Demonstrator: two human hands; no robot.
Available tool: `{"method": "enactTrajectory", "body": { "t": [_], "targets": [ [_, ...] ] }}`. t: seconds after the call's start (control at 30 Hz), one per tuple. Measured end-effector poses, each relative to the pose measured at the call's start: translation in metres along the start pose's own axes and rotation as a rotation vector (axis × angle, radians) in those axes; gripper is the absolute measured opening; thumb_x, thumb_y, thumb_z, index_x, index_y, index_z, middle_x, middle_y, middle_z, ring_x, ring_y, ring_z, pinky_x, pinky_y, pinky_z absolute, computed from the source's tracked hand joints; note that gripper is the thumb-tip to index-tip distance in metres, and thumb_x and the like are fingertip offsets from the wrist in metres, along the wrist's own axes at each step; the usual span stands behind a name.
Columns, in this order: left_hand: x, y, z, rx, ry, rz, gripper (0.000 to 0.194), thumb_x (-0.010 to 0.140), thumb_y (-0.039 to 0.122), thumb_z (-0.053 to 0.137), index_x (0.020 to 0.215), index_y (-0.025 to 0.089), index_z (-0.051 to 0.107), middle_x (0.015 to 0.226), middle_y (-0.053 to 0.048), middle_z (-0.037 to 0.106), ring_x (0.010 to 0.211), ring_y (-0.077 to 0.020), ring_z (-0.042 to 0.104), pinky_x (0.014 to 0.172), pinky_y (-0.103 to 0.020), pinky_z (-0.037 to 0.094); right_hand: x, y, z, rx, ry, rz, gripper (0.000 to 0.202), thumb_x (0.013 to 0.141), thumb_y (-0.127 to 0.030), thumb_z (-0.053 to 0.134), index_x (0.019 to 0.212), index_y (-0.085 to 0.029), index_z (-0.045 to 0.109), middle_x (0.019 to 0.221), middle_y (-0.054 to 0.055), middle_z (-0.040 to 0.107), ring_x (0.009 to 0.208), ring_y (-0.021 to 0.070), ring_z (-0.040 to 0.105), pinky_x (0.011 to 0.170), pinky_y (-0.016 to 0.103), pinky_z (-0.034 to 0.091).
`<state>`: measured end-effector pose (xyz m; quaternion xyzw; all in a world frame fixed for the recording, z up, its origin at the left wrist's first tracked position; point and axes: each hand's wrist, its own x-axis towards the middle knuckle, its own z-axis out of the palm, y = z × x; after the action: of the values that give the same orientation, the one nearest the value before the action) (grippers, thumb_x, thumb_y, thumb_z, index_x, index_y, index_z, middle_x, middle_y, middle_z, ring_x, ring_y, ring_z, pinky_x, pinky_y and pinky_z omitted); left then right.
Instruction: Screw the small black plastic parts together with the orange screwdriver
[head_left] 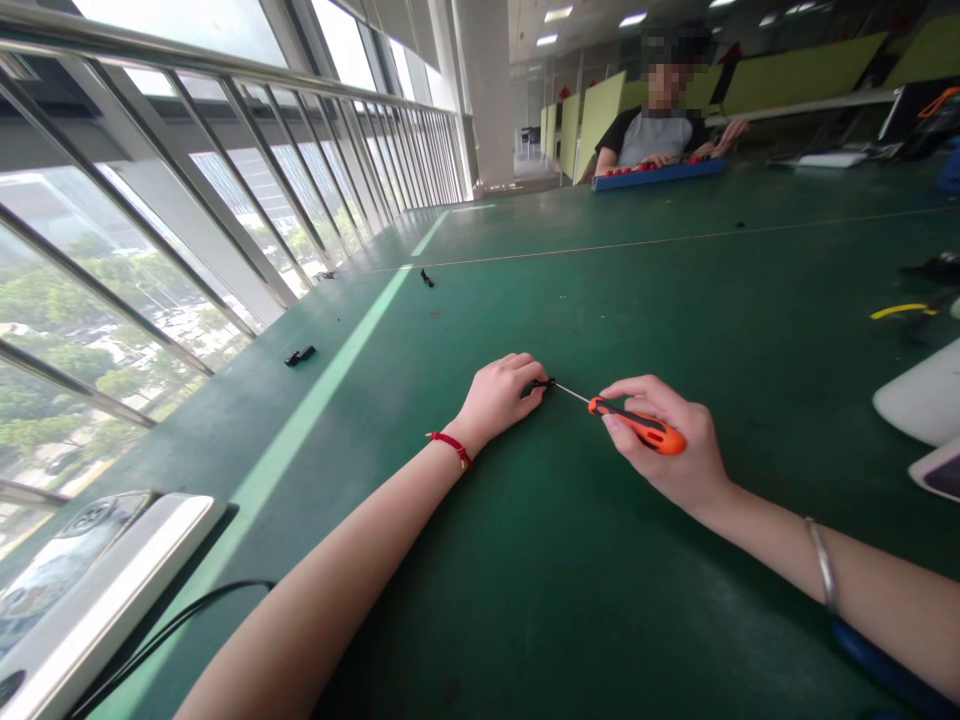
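My left hand (506, 392) rests on the green tabletop (480, 590), its fingers closed on a small black part (541, 383) that is mostly hidden by them. In my right hand (675, 440) is a screwdriver (646, 428) with an orange and black handle, gripped between thumb and fingers. Its thin metal shaft slants up and left, and the tip meets the black part at my left fingertips. Whether the tip sits in a screw is too small to tell.
Small black pieces (300, 356) lie to the left, with another (427, 278) farther back. A white device (112, 600) with a black cable occupies the near left corner. White objects (926, 395) stand at the right edge. Across the table a person sits behind a blue tray (660, 174).
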<state>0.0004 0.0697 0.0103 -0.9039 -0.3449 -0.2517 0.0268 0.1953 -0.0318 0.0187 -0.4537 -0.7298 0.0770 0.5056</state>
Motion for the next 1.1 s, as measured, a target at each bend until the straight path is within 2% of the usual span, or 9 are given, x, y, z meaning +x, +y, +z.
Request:
{"method": "enactTrajectory", "body": {
  "t": [0.07,0.23,0.3,0.43,0.6,0.67,0.8,0.97,1.1],
  "targets": [
    [0.0002,0.0002,-0.0002,-0.001,-0.005,-0.011,0.011,0.082,0.019,0.054,0.086,0.02,0.064,0.088,0.0,0.066,0.082,-0.0152,0.059,0.068,-0.026,0.043,-0.0002,-0.0012,0.0002,-0.012,0.024,0.0,0.013,0.081,-0.022,0.058,0.093,-0.022,0.055,0.054,-0.006,0.051,0.048,0.0118,0.049,0.053,0.026,0.044],
    [0.0002,0.0014,-0.0012,-0.008,-0.023,-0.036,0.013,0.082,0.019,0.052,0.086,0.02,0.064,0.09,0.0,0.066,0.083,-0.0151,0.059,0.068,-0.026,0.044,0.0016,0.0018,0.0013,0.046,0.169,0.004,0.039,0.074,-0.02,0.063,0.11,-0.021,0.049,0.083,0.002,0.056,0.071,0.0163,0.059,0.068,0.031,0.052],
    [0.0001,0.002,-0.0018,-0.009,-0.033,-0.043,0.013,0.082,0.019,0.051,0.087,0.02,0.063,0.09,-0.001,0.066,0.084,-0.0153,0.059,0.069,-0.026,0.045,0.0016,0.0018,0.0006,0.04,0.116,0.016,0.036,0.074,-0.022,0.063,0.108,-0.022,0.049,0.071,-0.001,0.055,0.064,0.0156,0.057,0.063,0.03,0.051],
    [0.0005,0.0029,-0.0029,-0.007,-0.044,-0.052,0.012,0.082,0.018,0.052,0.087,0.02,0.063,0.09,-0.001,0.066,0.084,-0.0154,0.059,0.069,-0.026,0.045,-0.0003,-0.0012,-0.0004,-0.019,0.024,0.031,0.012,0.08,-0.025,0.059,0.09,-0.024,0.054,0.055,-0.004,0.055,0.051,0.0139,0.053,0.055,0.029,0.047],
    [0.001,0.0034,-0.0031,-0.009,-0.045,-0.062,0.012,0.082,0.018,0.052,0.086,0.02,0.063,0.088,0.0,0.065,0.083,-0.0149,0.06,0.069,-0.025,0.045,0.0003,0.0002,0.0006,0.006,0.155,-0.006,0.035,0.073,-0.021,0.063,0.106,-0.022,0.051,0.084,0.004,0.06,0.074,0.0191,0.061,0.068,0.034,0.052],
    [0.001,0.0034,-0.003,-0.009,-0.046,-0.069,0.012,0.081,0.018,0.052,0.086,0.02,0.063,0.088,0.0,0.065,0.083,-0.0148,0.06,0.068,-0.025,0.044,0.0008,0.0014,0.0005,-0.009,0.132,0.012,0.036,0.073,-0.023,0.064,0.107,-0.022,0.05,0.076,0.001,0.058,0.069,0.0187,0.06,0.067,0.035,0.051],
    [0.0011,0.0033,-0.003,-0.008,-0.042,-0.063,0.012,0.081,0.018,0.052,0.086,0.02,0.062,0.088,0.0,0.066,0.083,-0.015,0.06,0.067,-0.025,0.044,-0.0003,0.0015,0.0006,-0.03,0.04,0.047,0.016,0.08,-0.026,0.06,0.094,-0.023,0.054,0.054,-0.004,0.054,0.053,0.0163,0.053,0.061,0.033,0.048],
    [0.0011,0.0036,-0.0031,-0.011,-0.049,-0.068,0.012,0.081,0.018,0.051,0.086,0.02,0.062,0.089,-0.001,0.066,0.083,-0.0151,0.06,0.068,-0.025,0.044,-0.0005,0.003,0.0019,0.009,0.153,0.005,0.035,0.074,-0.021,0.063,0.108,-0.022,0.051,0.084,0.004,0.059,0.076,0.02,0.06,0.07,0.035,0.052],
    [0.0009,0.0037,-0.003,-0.017,-0.044,-0.062,0.012,0.082,0.018,0.052,0.087,0.02,0.062,0.09,0.0,0.066,0.083,-0.0149,0.06,0.068,-0.025,0.044,-0.0004,0.0035,0.0009,-0.01,0.038,0.011,0.03,0.076,-0.024,0.061,0.104,-0.022,0.052,0.065,-0.002,0.053,0.061,0.0172,0.055,0.063,0.034,0.05]
  ]
}}
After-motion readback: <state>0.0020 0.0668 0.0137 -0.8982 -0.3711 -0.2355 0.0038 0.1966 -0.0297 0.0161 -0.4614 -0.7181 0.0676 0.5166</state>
